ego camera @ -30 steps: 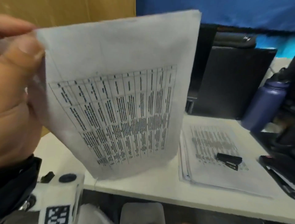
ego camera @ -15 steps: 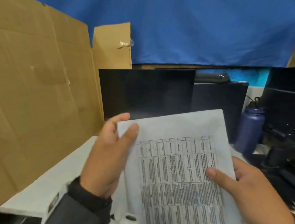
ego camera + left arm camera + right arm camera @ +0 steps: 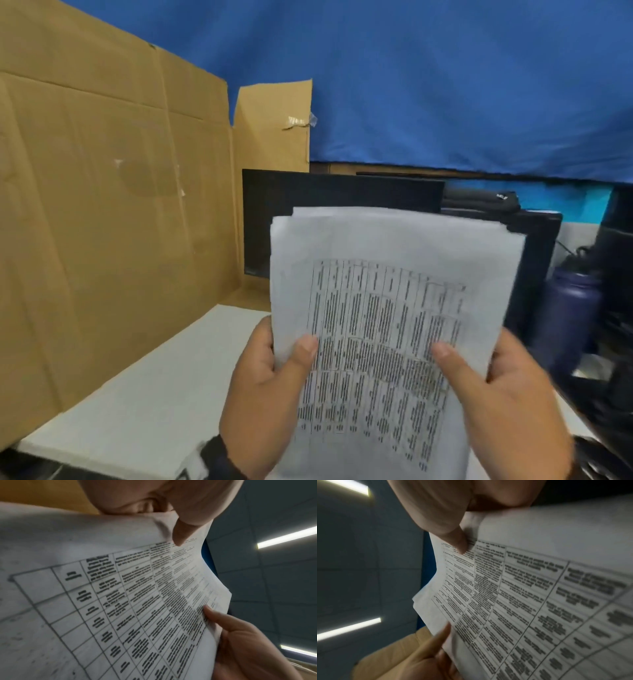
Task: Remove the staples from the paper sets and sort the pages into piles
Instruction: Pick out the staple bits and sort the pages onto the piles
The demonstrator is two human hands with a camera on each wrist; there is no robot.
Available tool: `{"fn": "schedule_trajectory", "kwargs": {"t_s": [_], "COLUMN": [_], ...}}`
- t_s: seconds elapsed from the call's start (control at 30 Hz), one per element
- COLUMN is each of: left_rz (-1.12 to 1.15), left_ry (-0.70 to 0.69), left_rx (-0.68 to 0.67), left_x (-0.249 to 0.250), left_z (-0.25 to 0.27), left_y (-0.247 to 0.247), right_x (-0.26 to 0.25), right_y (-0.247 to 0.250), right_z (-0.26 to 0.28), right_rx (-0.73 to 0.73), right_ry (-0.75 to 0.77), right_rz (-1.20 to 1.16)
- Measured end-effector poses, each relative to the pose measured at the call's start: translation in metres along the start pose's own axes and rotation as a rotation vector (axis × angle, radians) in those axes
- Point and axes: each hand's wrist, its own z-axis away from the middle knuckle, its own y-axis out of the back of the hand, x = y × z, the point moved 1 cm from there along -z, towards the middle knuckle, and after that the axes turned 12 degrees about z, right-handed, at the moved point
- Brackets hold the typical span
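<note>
Thumbs are pressing on the printed face of the paper set, one from each side, with the remaining fingers curling behind the sheets. The left hand is pinching the left edge and the right hand is pinching the right edge, so both are grasping the set and neither is lying loose. From the left wrist view the left thumb is lying on the page's upper margin, beside the printed table. The set is standing nearly upright in the air above the white table, in front of a black monitor. Its front page is showing a dense grid of blurred text, and the top edges of further sheets are peeking out unevenly behind it. Compared with half a second ago, the set is sitting higher and more upright in the head view, and the left hand is gripping lower down its edge. A cardboard wall is standing to the left, a blue cloth is hanging behind, and a dark blue bottle is standing to the right.
</note>
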Motion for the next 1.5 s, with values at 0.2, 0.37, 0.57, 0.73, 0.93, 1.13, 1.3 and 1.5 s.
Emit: {"fn": "schedule_trajectory", "kwargs": {"t_s": [0.2, 0.37, 0.57, 0.73, 0.93, 1.13, 1.3, 1.5], "left_rz": [0.016, -0.148, -0.201, -0.204, -0.057, 0.157, 0.258, 0.152], "left_ry": [0.250, 0.150, 0.178, 0.182, 0.167, -0.005, 0.018, -0.059], "left_rx": [0.110, 0.183, 0.155, 0.166, 0.157, 0.126, 0.038, 0.073], "left_x": [-0.064, -0.075, -0.071, -0.082, -0.080, -0.040, -0.017, -0.008], "left_z": [-0.013, -0.009, -0.005, 0.003, 0.001, -0.009, -0.019, -0.023], "left_y": [0.035, 0.035, 0.041, 0.041, 0.044, 0.030, 0.030, 0.024], "right_x": [0.032, 0.039, 0.051, 0.053, 0.043, 0.027, 0.011, 0.004], "right_y": [-0.042, -0.048, -0.049, -0.050, -0.045, -0.037, -0.034, -0.035], "right_z": [-0.002, -0.010, -0.006, -0.004, -0.008, -0.019, -0.026, -0.023], "right_rx": [-0.099, -0.068, -0.111, -0.060, -0.069, -0.094, -0.123, -0.103], "right_ry": [-0.066, -0.074, -0.071, -0.097, -0.098, -0.021, 0.022, 0.036], "right_rz": [0.071, -0.011, -0.079, -0.202, -0.249, -0.309, -0.331, -0.245]}}
